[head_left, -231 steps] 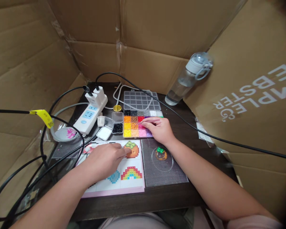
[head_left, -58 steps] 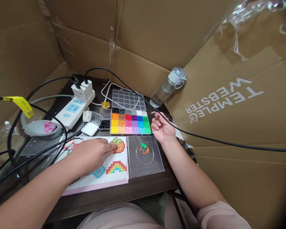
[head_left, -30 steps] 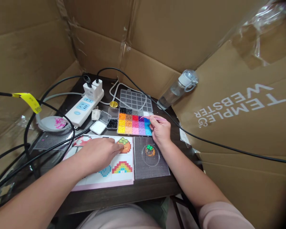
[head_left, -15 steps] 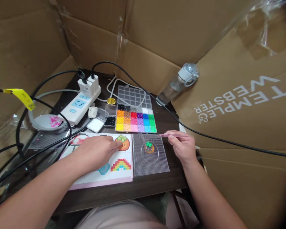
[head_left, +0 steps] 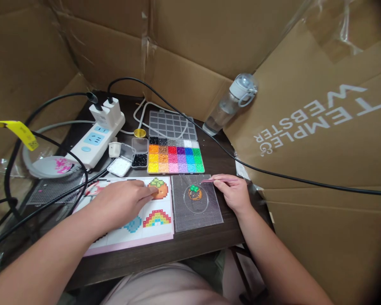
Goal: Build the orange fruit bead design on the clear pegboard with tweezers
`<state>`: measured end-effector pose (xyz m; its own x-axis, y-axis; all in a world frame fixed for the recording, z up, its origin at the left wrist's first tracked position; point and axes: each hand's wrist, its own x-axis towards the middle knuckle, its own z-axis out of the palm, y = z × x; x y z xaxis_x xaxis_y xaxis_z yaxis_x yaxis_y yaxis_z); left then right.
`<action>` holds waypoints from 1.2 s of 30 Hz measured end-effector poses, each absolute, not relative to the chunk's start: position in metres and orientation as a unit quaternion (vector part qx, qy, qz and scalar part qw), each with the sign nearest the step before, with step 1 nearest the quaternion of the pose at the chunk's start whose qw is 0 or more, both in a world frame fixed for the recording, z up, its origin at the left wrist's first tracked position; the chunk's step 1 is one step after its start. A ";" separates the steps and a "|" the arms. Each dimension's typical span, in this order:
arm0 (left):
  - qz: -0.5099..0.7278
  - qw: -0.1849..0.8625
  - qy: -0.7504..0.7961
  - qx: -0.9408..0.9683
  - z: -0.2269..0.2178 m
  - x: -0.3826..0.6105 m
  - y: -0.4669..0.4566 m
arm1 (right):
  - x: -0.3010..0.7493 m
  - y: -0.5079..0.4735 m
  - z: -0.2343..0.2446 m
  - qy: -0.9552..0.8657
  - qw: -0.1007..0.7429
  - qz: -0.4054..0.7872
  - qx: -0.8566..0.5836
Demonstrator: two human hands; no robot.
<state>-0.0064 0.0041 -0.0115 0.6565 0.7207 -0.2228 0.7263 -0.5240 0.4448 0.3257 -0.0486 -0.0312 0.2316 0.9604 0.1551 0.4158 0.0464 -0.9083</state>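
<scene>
My left hand (head_left: 120, 203) lies over the pattern sheet (head_left: 158, 204), holding nothing. Its index finger stretches out and touches the printed orange fruit with green leaves (head_left: 161, 190); the other fingers are partly hidden. In my right hand (head_left: 233, 192) is a pair of pink tweezers (head_left: 224, 181), pinched and pointing left. Their tips are over the upper part of the clear pegboard (head_left: 198, 220), just right of the bead figure (head_left: 195, 194). Green, orange and dark beads make up that figure, inside a round outline. Whether the tips hold a bead is too small to tell.
Behind the pegboard stands an open bead box (head_left: 176, 156) in many colours. Small boxes of white beads (head_left: 119, 167) and black beads (head_left: 139, 160) sit left of it. A power strip (head_left: 95, 146), black cable (head_left: 178, 111) and water bottle (head_left: 230, 103) are farther back, before cardboard walls.
My right hand has brought the tweezers left and slightly down, closer to the bead figure. My left finger stays on the orange fruit pattern. The whole view has shifted a little.
</scene>
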 end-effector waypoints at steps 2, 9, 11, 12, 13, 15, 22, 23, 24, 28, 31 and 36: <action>-0.001 0.262 0.414 0.872 -0.011 -0.007 0.004 | 0.326 -0.049 -0.032 -0.548 0.470 0.292 -0.627; -0.015 0.252 0.416 0.873 -0.009 -0.006 0.004 | 0.327 -0.049 -0.032 -0.564 0.461 0.287 -0.622; -0.013 0.252 0.415 0.874 -0.008 -0.006 0.004 | 0.326 -0.049 -0.032 -0.566 0.459 0.286 -0.623; -0.014 0.251 0.415 0.875 -0.008 -0.005 0.004 | 0.326 -0.049 -0.031 -0.566 0.459 0.286 -0.623; -0.017 0.249 0.414 0.875 -0.007 -0.005 0.004 | 0.326 -0.049 -0.031 -0.564 0.460 0.287 -0.623; -0.030 0.240 0.413 0.878 -0.005 -0.005 0.004 | 0.326 -0.048 -0.031 -0.558 0.468 0.291 -0.620; -0.054 0.216 0.404 0.887 -0.003 -0.004 0.003 | 0.328 -0.046 -0.033 -0.552 0.485 0.296 -0.610; -0.050 0.219 0.405 0.886 -0.004 -0.004 0.003 | 0.328 -0.046 -0.033 -0.555 0.480 0.292 -0.614; -0.045 0.223 0.407 0.885 -0.004 -0.004 0.003 | 0.328 -0.046 -0.033 -0.558 0.475 0.286 -0.618; -0.032 0.238 0.410 0.880 -0.006 -0.004 0.003 | 0.327 -0.047 -0.032 -0.557 0.472 0.281 -0.623; -0.051 0.230 0.406 0.883 -0.004 -0.003 0.004 | 0.327 -0.048 -0.032 -0.559 0.467 0.284 -0.624; -0.038 0.237 0.406 0.882 -0.004 -0.004 0.004 | 0.325 -0.047 -0.030 -0.557 0.456 0.293 -0.629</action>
<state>-0.0039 0.0037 -0.0040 0.6674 0.6981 -0.2595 0.7340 -0.5574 0.3880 0.3253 -0.0474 -0.0301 0.2079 0.9680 0.1403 0.4339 0.0373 -0.9002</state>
